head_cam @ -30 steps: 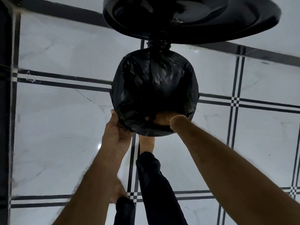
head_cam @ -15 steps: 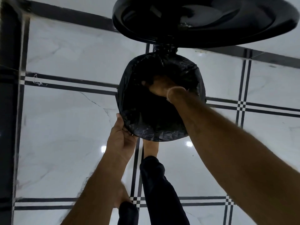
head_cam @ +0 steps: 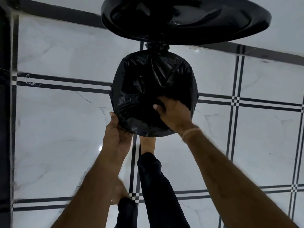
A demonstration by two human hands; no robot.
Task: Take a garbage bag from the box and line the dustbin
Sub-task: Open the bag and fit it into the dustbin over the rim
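- The left hand pinches the edge of the garbage bag at the near-left side of the dustbin. Its thumb lies on top and its fingers are curled beneath the film, a narrow grip that probably anchors that side so the edge does not slip off.
- The right hand reaches over the dustbin's near-right side into its mouth. Its fingers are curled into a fold of film and the thumb is spread toward the middle, apparently to pull or seat the slack there.
- The bag is already inside the dustbin. Its edge is turned out over the whole visible rim, and crumpled film bunches toward the hinge on the far side.
- By my reading the lining is almost done. What remains is smoothing the folds and snugging the near edge.
- The lid stands open on the far side of the dustbin, which leaves the mouth free for both hands.
- A bare foot sits just in front of the dustbin, partly under its near edge. It may be on a pedal that keeps the lid up, though no pedal shows.
- A pale band circles the right wrist.
- The dustbin stands on a glossy marble floor with dark inlaid stripes.
- The box is nowhere in view.
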